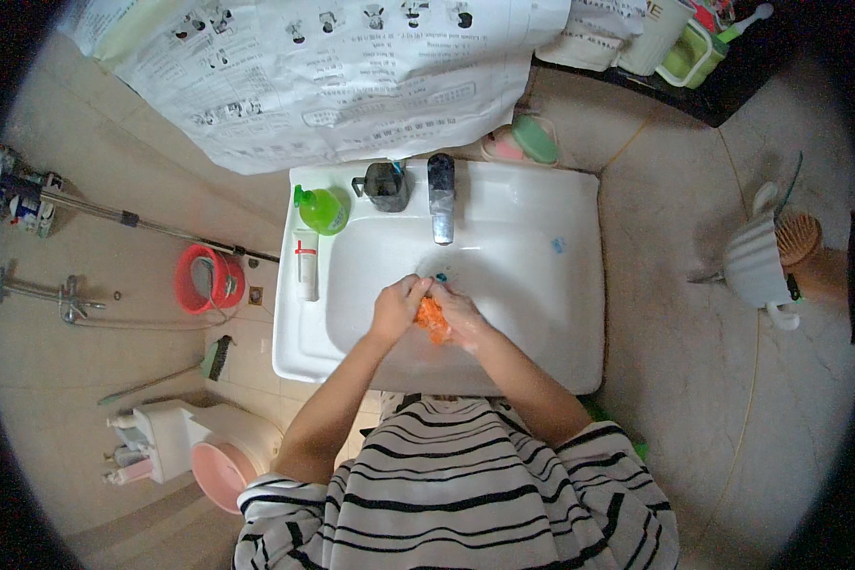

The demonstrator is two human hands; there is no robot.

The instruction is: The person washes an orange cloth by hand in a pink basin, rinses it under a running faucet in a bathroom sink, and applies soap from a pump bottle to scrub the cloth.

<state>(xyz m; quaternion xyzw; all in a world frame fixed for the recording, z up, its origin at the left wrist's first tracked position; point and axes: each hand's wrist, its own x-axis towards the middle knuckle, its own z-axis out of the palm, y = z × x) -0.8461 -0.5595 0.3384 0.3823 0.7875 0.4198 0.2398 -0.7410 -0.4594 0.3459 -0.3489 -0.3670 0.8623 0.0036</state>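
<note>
Over the basin of a white ceramic sink (541, 313), both hands grip a crumpled orange piece (433, 322), probably a wet cloth, with whitish suds on it. My left hand (397, 305) closes around its upper left side. On the other side, my right hand (459, 313) presses against it, and foam shows along that wrist. The fingertips of the two hands meet at the top. Just beyond them, the chrome and black faucet (441, 203) points into the basin; no water stream is visible from it. A small blue spot (441, 277) shows near the drain, partly hidden by my fingers.
On the sink's left ledge stand a green pump bottle (322, 211), a dark mug (386, 187) and a white tube (306, 271). A soap dish (495, 148) sits behind the faucet. Printed paper sheets (342, 78) hang beyond. A red bucket (206, 278) is left; a holder with a hairbrush (755, 260) right.
</note>
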